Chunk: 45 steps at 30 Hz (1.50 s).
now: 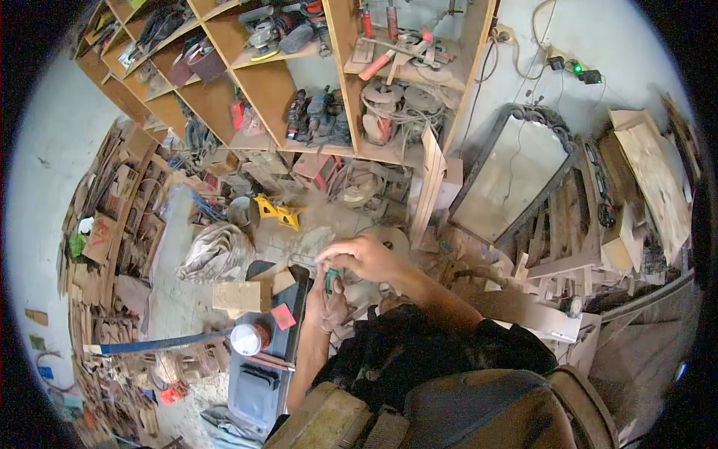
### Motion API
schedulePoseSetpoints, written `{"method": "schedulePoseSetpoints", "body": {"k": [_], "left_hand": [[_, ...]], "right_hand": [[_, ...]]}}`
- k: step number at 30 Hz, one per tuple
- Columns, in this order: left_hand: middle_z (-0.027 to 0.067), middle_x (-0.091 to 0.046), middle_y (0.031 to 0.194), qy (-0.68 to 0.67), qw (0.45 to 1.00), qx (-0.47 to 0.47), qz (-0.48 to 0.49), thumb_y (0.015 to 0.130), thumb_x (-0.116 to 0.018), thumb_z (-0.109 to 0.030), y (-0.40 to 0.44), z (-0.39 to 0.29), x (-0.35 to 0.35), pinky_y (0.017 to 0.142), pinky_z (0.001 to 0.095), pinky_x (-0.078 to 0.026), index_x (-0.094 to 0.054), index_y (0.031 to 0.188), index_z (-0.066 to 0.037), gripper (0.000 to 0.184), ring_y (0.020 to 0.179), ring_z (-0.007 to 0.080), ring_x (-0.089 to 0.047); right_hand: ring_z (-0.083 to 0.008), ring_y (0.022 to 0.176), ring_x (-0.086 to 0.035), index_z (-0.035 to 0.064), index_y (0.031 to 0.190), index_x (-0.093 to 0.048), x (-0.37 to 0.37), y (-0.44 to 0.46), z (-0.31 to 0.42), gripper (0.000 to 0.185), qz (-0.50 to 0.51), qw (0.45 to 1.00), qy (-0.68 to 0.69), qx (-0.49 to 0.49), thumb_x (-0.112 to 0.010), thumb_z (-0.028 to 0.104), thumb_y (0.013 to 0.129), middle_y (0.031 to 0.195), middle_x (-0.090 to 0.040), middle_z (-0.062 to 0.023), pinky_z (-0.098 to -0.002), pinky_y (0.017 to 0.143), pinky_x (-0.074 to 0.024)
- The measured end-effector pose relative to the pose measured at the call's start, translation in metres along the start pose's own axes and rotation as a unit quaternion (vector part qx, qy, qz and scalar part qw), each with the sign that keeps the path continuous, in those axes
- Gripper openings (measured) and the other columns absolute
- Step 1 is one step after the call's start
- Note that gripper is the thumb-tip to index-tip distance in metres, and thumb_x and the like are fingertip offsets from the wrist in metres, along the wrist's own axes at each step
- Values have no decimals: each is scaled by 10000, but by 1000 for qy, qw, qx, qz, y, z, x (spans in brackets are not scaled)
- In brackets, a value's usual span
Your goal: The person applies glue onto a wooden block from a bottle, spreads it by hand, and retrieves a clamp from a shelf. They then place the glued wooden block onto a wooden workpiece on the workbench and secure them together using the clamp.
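Note:
My left hand (324,305) is closed around a small green object (331,280), with only part of it showing between the fingers. Just above, my right hand (357,257) arches over with bent fingers whose tips come down close to the left fingertips. What the right fingers grip is hidden. Beside my left forearm is a dark-topped case or bench (303,288). A block of wood (241,296), a pink-red square (283,316) and a white-lidded jar (249,340) rest there.
Wooden shelves (340,71) with power tools stand ahead. A framed mirror (508,176) leans on the right wall near stacked boards (651,183). Yellow brackets (277,213) and a crumpled striped cloth (217,253) lie ahead to the left. Wood scraps (112,217) line the left wall.

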<state>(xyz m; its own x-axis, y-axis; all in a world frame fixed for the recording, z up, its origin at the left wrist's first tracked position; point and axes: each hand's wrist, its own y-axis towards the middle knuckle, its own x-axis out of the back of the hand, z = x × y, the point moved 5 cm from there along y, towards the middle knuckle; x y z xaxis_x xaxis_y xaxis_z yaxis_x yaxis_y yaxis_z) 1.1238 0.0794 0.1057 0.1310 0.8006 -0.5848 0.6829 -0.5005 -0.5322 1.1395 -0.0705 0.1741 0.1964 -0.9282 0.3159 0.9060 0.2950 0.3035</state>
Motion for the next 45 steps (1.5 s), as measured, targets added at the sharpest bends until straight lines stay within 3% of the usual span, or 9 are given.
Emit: {"method": "schedulePoseSetpoints", "body": {"k": [3,6,14,22,31,34,37,41,45], "left_hand": [[-11,-333,388,53,996,-44,-56,1052,-296,-598,10,-14,4,275,256,-193,-588,745,-91,661,261,118,-222],[-2,-346,399,-180,951,63,244,1045,-296,-615,10,-34,-9,287,263,-233,-599,735,-77,691,276,127,-260],[15,-498,479,360,916,-119,-127,1053,-349,-580,17,-63,-26,362,253,-286,-627,722,-60,676,377,94,-424],[9,-494,522,481,790,-358,-127,1066,-455,-458,26,-80,-38,432,257,-331,-553,630,-63,596,435,91,-431],[-12,-416,417,-54,977,164,124,1030,-412,-585,81,-56,-5,284,236,-203,-586,748,-91,595,279,87,-300],[-11,-424,424,104,992,68,4,1026,-398,-606,84,-59,-20,285,241,-198,-586,749,-91,614,280,86,-288],[10,-454,454,281,958,-5,-52,1016,-365,-649,83,-70,-37,317,248,-234,-603,738,-70,685,311,98,-331],[21,-469,474,325,942,-21,-75,1007,-359,-672,99,-70,-25,350,252,-269,-622,754,-47,723,347,105,-373],[19,-473,481,324,941,-11,-95,997,-364,-686,106,-67,-23,353,254,-271,-622,776,-41,729,358,100,-379]], "right_hand": [[-255,1043,-679,64,1197,-666,12,14,-5,276,-14,998,22,54,-633,71,923,1144,-718,-122,-358,913,-498],[-221,1035,-662,71,1205,-656,25,20,-26,271,-9,988,91,126,-638,84,935,1080,-715,-141,-337,916,-494],[-161,613,-645,-17,842,-659,55,42,-20,500,168,933,-25,-319,-597,455,996,753,-679,-65,-321,553,-504],[-179,715,-661,14,973,-668,63,63,-31,337,209,964,101,-128,-683,350,944,834,-695,-78,-352,643,-522],[-331,872,-604,12,891,-572,72,74,19,166,117,910,-270,290,-623,18,732,867,-615,-114,-427,784,-504],[-299,872,-631,20,973,-613,84,65,6,202,130,894,-262,339,-685,79,794,920,-646,-103,-411,801,-523],[-256,895,-664,42,1088,-647,126,65,-13,344,184,979,-52,67,-778,228,830,1025,-685,-91,-385,812,-537],[-252,919,-708,41,1100,-701,258,65,-72,427,-211,958,-193,-32,-756,387,857,957,-738,-125,-413,828,-546],[-419,932,-681,-15,1123,-658,367,66,-80,435,-464,728,-504,-16,-745,296,831,984,-715,-237,-503,832,-533]]}}
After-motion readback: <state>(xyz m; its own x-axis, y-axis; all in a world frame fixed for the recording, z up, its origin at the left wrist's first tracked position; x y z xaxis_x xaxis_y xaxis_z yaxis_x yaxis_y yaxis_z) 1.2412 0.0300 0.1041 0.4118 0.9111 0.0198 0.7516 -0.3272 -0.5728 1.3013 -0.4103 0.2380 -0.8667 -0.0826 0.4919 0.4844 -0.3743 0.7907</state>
